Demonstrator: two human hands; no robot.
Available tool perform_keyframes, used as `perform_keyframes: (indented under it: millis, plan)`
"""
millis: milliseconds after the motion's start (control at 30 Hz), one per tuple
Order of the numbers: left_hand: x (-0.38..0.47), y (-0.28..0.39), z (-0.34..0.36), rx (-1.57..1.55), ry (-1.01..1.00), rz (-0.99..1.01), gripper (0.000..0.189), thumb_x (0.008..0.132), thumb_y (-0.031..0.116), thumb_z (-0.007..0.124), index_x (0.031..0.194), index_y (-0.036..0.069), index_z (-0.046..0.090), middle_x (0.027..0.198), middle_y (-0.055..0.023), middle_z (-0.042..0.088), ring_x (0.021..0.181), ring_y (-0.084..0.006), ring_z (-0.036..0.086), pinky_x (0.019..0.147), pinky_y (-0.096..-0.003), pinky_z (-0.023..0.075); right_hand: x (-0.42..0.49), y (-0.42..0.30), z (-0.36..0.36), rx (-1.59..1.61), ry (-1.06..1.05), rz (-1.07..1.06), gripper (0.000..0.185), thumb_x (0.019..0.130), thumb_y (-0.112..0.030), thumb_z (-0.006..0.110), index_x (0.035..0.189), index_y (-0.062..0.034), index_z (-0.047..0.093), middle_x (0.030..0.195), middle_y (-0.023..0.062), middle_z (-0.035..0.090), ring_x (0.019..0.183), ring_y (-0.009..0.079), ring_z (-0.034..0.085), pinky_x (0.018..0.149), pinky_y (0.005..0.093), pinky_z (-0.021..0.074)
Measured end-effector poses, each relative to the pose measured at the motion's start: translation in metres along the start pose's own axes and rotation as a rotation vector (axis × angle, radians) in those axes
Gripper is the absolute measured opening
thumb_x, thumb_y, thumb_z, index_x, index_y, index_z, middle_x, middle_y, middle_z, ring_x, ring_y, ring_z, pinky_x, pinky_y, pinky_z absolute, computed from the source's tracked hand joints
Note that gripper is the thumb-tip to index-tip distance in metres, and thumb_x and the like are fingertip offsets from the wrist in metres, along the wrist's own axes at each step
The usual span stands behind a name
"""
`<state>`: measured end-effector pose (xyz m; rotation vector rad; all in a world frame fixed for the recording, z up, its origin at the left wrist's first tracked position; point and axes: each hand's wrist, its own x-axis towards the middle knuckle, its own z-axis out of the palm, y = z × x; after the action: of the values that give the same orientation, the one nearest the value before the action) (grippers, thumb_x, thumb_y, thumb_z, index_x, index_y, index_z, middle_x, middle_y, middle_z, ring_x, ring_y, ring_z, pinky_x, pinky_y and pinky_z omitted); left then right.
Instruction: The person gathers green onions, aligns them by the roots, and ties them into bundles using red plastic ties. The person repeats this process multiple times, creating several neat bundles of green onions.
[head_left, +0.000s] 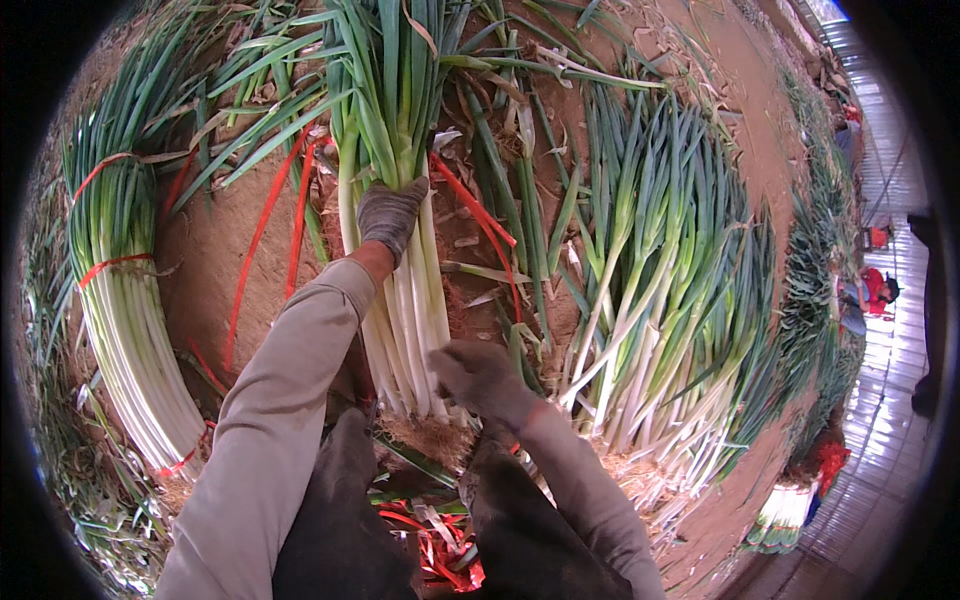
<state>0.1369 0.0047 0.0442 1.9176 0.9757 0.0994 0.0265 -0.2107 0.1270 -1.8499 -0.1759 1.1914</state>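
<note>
A loose bunch of long green onions (405, 300) stands before me between my legs, white stalks towards me and green leaves pointing away. My left hand (394, 214), in a grey knit glove, grips the stalks where white turns green. At the lower right edge of the bunch is my right hand (480, 379), also gloved, blurred and with curled fingers. Whether it touches the stalks or holds anything is hard to see. Root ends (431, 442) hang together below. Red plastic straps (259, 247) lie to the left of the bunch, and another red strap (476, 202) to its right.
At left lies a bundle of green onions (127, 315) tied with red bands. A loose pile of green onions (660, 300) spreads at right. Red strap scraps (442, 547) lie between my legs. Far right are a person in red (874, 292) and another tied bundle (784, 510).
</note>
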Motion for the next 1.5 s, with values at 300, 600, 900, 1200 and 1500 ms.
perform_keyframes:
  millis: [300, 600, 900, 1200, 1500]
  plan:
    - [-0.01, 0.02, -0.041, -0.657, -0.593, -0.251, 0.039, 0.084, 0.026, 0.072, 0.107, -0.003, 0.061, 0.091, -0.0058, 0.066, 0.08, -0.0146, 0.063, 0.071, -0.0304, 0.0514, 0.084, 0.023, 0.044, -0.114, -0.014, 0.205, 0.047, 0.095, -0.039, 0.051, 0.073, 0.0008, 0.065, 0.061, 0.0124, 0.066, 0.046, 0.0203, 0.064, 0.048, 0.032, 0.0546]
    - [0.022, 0.045, -0.037, 0.223, -0.088, 1.299, 0.02, 0.083, 0.015, 0.064, 0.101, 0.007, 0.061, 0.114, -0.0098, 0.061, 0.11, -0.0323, 0.054, 0.103, -0.0482, 0.0373, 0.093, 0.028, 0.04, 0.116, -0.069, 0.3, 0.05, 0.092, -0.04, 0.052, 0.069, 0.0021, 0.065, 0.059, 0.0106, 0.066, 0.043, 0.0214, 0.063, 0.044, 0.0317, 0.053]
    - [0.072, 0.011, -0.015, 0.476, -0.173, 1.411, 0.015, 0.074, 0.026, 0.069, 0.085, 0.016, 0.068, 0.116, -0.0008, 0.06, 0.114, -0.0283, 0.048, 0.107, -0.0503, 0.0329, 0.08, -0.001, 0.024, -0.433, -0.251, 0.016, 0.055, 0.091, -0.049, 0.047, 0.082, 0.0004, 0.07, 0.089, 0.0223, 0.067, 0.086, 0.0385, 0.065, 0.081, 0.0457, 0.0509]
    - [0.076, -0.004, -0.01, 0.543, -0.09, 1.419, 0.023, 0.076, 0.026, 0.067, 0.096, 0.015, 0.07, 0.114, -0.0018, 0.062, 0.115, -0.0281, 0.048, 0.106, -0.0466, 0.0342, 0.065, 0.026, 0.046, -0.707, -0.396, 0.124, 0.05, 0.088, -0.044, 0.05, 0.077, 0.001, 0.069, 0.077, 0.0229, 0.066, 0.077, 0.038, 0.066, 0.078, 0.0457, 0.0517]
    - [0.052, 0.008, -0.019, 0.408, -0.179, 1.384, 0.022, 0.082, 0.019, 0.066, 0.103, 0.015, 0.063, 0.12, -0.0026, 0.061, 0.125, -0.0293, 0.045, 0.112, -0.046, 0.027, 0.065, 0.038, 0.038, -0.63, -0.335, 0.001, 0.057, 0.086, -0.051, 0.052, 0.079, 0.0027, 0.07, 0.087, 0.0247, 0.067, 0.086, 0.0394, 0.065, 0.083, 0.0461, 0.0495]
